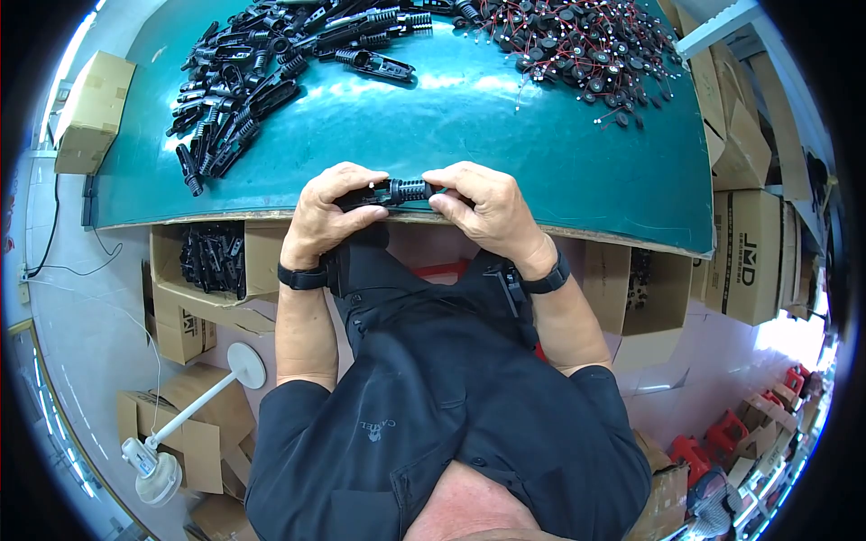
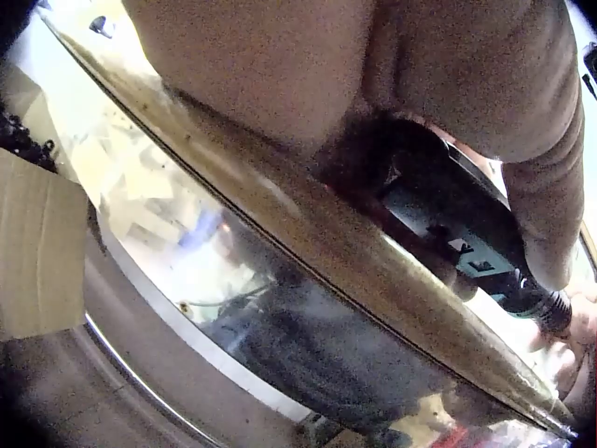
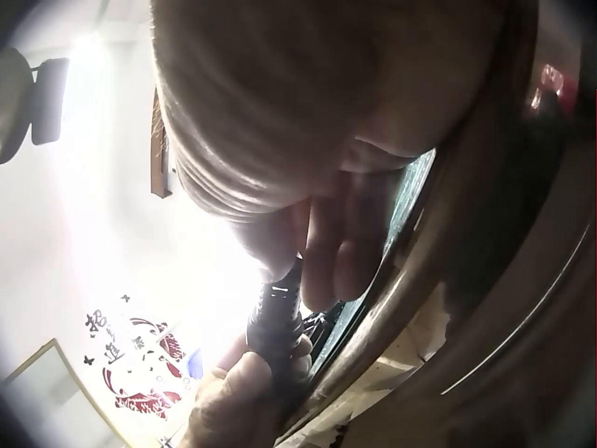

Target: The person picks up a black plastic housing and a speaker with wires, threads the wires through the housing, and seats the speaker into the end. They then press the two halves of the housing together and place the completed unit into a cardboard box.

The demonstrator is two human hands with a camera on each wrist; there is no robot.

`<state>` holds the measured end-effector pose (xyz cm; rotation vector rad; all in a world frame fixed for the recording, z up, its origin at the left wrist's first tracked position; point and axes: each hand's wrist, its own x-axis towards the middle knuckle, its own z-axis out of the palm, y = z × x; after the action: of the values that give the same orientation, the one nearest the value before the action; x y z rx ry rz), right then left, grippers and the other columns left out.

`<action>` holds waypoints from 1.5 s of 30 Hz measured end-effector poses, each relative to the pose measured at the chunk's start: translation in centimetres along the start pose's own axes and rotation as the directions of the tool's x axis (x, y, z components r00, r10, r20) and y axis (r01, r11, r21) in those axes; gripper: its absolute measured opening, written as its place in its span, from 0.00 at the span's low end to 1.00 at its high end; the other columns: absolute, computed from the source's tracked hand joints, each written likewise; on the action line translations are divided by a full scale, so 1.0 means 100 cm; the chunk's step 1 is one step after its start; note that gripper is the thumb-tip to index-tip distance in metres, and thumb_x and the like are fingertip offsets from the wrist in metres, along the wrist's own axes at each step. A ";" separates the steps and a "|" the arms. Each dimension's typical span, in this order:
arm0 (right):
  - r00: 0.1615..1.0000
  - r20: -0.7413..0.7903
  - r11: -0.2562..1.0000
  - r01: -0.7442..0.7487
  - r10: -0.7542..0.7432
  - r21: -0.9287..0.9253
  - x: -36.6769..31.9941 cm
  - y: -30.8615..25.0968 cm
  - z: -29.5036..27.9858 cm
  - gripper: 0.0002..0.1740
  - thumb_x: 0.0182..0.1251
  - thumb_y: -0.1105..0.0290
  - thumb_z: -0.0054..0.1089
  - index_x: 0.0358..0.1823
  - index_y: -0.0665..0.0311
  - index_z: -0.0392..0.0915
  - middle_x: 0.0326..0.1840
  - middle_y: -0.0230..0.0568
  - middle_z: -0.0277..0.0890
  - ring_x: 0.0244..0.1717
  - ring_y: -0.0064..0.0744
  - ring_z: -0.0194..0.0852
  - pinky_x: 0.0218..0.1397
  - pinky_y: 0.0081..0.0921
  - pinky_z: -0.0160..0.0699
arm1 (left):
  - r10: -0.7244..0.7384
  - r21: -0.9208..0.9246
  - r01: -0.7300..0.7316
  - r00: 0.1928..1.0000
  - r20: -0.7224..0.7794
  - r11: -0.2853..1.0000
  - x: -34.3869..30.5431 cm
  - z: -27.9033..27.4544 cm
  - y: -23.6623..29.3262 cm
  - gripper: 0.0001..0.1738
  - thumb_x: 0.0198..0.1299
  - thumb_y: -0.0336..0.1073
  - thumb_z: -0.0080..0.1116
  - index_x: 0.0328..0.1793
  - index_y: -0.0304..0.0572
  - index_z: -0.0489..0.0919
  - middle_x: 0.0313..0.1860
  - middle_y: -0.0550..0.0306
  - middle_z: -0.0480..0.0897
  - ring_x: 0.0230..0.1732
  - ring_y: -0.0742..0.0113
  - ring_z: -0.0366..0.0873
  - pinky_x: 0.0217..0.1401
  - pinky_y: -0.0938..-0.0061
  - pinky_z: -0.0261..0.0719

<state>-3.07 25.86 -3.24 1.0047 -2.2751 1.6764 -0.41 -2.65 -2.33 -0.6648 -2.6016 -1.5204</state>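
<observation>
Pale carton: The pale carton [image 1: 93,113] stands at the left edge of the green table [image 1: 433,135].
Heap of black parts: Slotted pieces with ribbed ends, the heap of black parts [image 1: 262,77] lies across the far left of the table.
Box of black parts: The open box of black parts [image 1: 212,260] sits below the table's near edge, toward the left.
Left hand: Thumb and fingers of the left hand [image 1: 327,209] are closed round the slotted body of the held black part [image 1: 410,190].
Held black part: It lies sideways between both hands, over the table's near edge.
Right hand: Thumb and fingertips of the right hand [image 1: 492,206] pinch its ribbed end; a speck of red there is perhaps a wire.
Heap of wired discs: The heap of wired discs [image 1: 586,54], black with red leads, covers the table's far right.
JMD carton: The JMD carton [image 1: 747,257] is beyond the table's right edge.
</observation>
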 end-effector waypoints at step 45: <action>0.991 -0.118 0.997 -0.061 0.066 0.042 -0.003 -0.001 0.015 0.15 0.68 0.79 0.76 0.55 0.68 0.88 0.46 0.47 0.90 0.40 0.38 0.91 0.43 0.30 0.89 | -0.140 0.789 -0.172 0.941 0.310 0.590 0.070 -0.073 0.072 0.13 0.51 0.30 0.80 0.42 0.35 0.88 0.39 0.47 0.83 0.45 0.45 0.85 0.50 0.56 0.84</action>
<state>-2.38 24.69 -3.90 0.8235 -2.2292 1.7610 -5.10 -3.39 9.12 -0.8530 -3.0620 -0.0375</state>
